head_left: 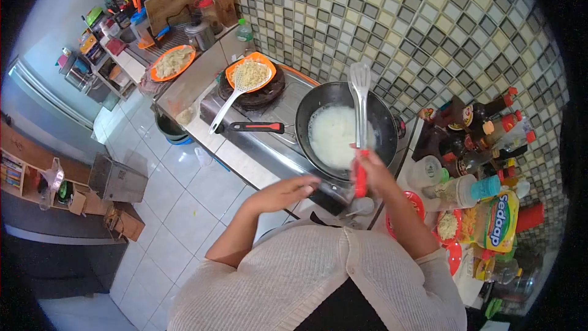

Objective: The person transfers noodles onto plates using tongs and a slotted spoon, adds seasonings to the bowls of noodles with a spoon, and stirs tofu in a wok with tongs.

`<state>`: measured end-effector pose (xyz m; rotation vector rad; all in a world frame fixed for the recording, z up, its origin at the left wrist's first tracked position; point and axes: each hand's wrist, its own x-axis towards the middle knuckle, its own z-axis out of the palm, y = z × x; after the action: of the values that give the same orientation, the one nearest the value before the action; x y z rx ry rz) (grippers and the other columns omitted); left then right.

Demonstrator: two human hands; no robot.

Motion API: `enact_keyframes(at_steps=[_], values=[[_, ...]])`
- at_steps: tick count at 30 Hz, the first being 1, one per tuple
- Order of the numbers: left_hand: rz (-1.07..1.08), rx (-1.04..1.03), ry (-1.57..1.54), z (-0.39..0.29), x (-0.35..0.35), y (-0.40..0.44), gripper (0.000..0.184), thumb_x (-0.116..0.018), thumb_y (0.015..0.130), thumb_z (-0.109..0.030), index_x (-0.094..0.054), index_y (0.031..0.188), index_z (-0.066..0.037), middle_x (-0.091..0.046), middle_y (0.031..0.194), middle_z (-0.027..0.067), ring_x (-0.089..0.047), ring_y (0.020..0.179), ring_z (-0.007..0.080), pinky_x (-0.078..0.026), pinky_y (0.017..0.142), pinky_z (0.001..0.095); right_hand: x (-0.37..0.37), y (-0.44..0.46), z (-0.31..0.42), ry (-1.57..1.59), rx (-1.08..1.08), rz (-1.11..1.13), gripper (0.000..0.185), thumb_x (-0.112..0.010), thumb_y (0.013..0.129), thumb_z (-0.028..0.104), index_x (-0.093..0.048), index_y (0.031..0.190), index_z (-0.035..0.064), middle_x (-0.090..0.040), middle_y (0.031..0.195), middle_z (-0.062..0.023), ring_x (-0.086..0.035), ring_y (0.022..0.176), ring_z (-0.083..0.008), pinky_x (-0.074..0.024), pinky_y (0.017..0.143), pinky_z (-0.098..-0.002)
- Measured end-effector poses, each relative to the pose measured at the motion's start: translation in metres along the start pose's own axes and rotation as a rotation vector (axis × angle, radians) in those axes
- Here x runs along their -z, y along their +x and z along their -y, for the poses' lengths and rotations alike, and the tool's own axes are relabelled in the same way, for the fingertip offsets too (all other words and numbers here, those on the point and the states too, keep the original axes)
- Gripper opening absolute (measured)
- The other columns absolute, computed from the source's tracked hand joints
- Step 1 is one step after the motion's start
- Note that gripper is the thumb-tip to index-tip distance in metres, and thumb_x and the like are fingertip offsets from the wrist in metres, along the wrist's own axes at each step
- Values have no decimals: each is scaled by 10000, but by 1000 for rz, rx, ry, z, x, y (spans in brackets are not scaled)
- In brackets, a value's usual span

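Observation:
My right hand (pixel 374 171) is closed around the red handle of metal tongs (pixel 360 110). Their slotted ends point up and away from me, above the wok's far rim. Beneath the tongs, the black wok (pixel 384 125) sits on the stove and holds a whitish, foamy-looking liquid (pixel 331 138). My left hand (pixel 286 194) hovers by the stove's front edge, its fingers stretched out and nothing in it. The wok's black and red handle (pixel 258 127) extends leftward, with no hand on it.
On the left burner, an orange plate (pixel 266 59) holds pale crumbly food, with a white slotted spoon (pixel 224 112) across it. Another orange plate (pixel 160 78) lies farther left. Sauce bottles (pixel 484 110), a Sedaap packet (pixel 501 220) and red dishes (pixel 411 204) crowd the right counter.

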<state>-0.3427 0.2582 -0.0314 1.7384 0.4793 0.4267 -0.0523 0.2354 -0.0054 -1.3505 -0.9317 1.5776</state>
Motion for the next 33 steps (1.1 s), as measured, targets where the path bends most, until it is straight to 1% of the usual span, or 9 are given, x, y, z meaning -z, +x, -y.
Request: enact_keyframes(at_steps=[3,4,6,10,15,18,22,27,33], values=[[-337,219,-91,-6,34,-16,398,-508,990,-322,-543,1299,-74,-630,1135,85,-588,976,172,-476,848,313,49,-22,29,-734,66,-225,402,-603,923,330,-530,1243,96,-602,864,-83,-640,794,-236,-521,648,-383],[-503,208,82,15,48,-21,370,-535,970,-307,-568,1276,-103,-651,1103,86,-609,922,182,-480,811,311,67,-29,31,-738,59,-227,402,-603,923,330,-530,1243,96,-602,864,-83,-640,794,-236,-521,648,-383],[-836,298,428,2,68,-27,314,-600,937,-237,-596,1205,-74,-656,1047,69,-600,894,169,-479,805,310,97,-42,30,-1418,279,-264,386,-664,858,300,-601,1171,84,-615,901,-127,-648,830,-297,-514,706,-427],[-1026,98,778,15,110,-37,403,-650,873,-178,-540,1236,-44,-542,1241,136,-525,1137,270,-463,874,362,95,-56,37,-1584,68,-401,391,-693,811,281,-632,1158,110,-613,939,-157,-640,870,-328,-509,745,-431],[-874,245,286,51,119,-37,804,-627,907,-309,-179,1481,32,-276,1506,247,-379,1349,318,-336,1079,385,73,-44,32,-1670,54,-338,341,-704,798,254,-671,1119,147,-618,944,-107,-645,882,-301,-519,752,-415],[-816,457,154,39,111,-34,793,-611,918,-324,-180,1486,25,-350,1466,253,-460,1285,325,-383,1041,374,67,-42,51,-1642,83,-358,352,-714,779,232,-677,1120,153,-619,949,-100,-646,883,-297,-520,758,-422],[-841,353,144,45,113,-43,766,-592,932,-335,-192,1496,-4,-425,1414,251,-541,1199,300,-417,995,347,75,-53,88,-1802,-36,-321,358,-704,762,187,-683,1119,180,-620,948,-97,-648,865,-278,-504,730,-412],[-863,385,93,47,112,-45,736,-590,939,-339,-227,1494,-20,-482,1375,222,-599,1106,229,-432,941,296,80,-43,69,-2026,450,-233,350,-686,724,121,-691,1062,214,-622,949,-78,-645,816,-234,-458,688,-356],[-898,383,61,38,112,-40,689,-588,945,-294,-257,1487,-27,-404,1446,206,-603,1095,219,-433,949,301,60,-33,93,-1908,238,-362,366,-718,746,213,-656,1105,181,-628,936,-80,-657,832,-264,-498,719,-417]])
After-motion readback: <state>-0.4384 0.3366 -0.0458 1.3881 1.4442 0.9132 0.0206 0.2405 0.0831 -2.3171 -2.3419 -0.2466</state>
